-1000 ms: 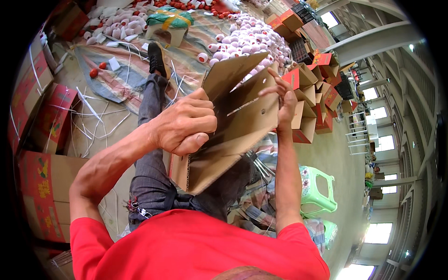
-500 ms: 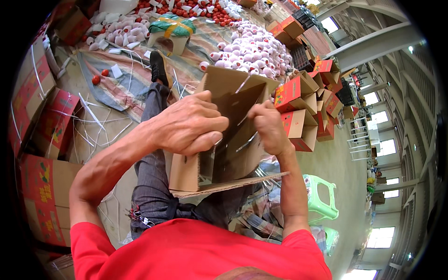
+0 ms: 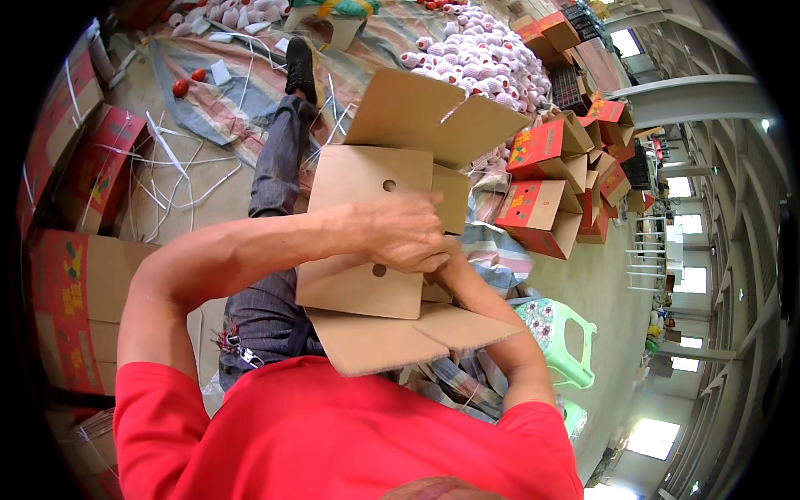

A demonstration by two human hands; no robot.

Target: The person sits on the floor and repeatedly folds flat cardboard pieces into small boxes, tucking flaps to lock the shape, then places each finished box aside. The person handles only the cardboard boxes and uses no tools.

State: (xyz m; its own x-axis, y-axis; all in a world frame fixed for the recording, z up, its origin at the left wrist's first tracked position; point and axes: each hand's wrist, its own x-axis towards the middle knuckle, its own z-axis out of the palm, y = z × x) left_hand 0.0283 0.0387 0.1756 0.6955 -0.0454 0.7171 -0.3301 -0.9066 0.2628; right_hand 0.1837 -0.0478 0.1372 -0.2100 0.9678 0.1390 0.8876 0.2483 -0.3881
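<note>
Over the dark-trousered lap (image 3: 268, 312) sat the open brown cardboard box (image 3: 354, 292), likely light, stiff, best held by its edges, left hand (image 3: 406, 233) overlapping right hand (image 3: 450, 248), whether either blurred grip pinched impossible to tell!

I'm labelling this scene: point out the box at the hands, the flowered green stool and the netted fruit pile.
Box (image 3: 392, 293), head view: on its lower holed flap.
Green stool (image 3: 537, 318), head view: on its flowered seat.
Netted fruit pile (image 3: 487, 62), head view: on its middle.

Carton (image 3: 362, 292) apparently sits on lap (image 3: 262, 321), stool (image 3: 552, 340) right, fruit pile (image 3: 492, 62) ahead
</note>
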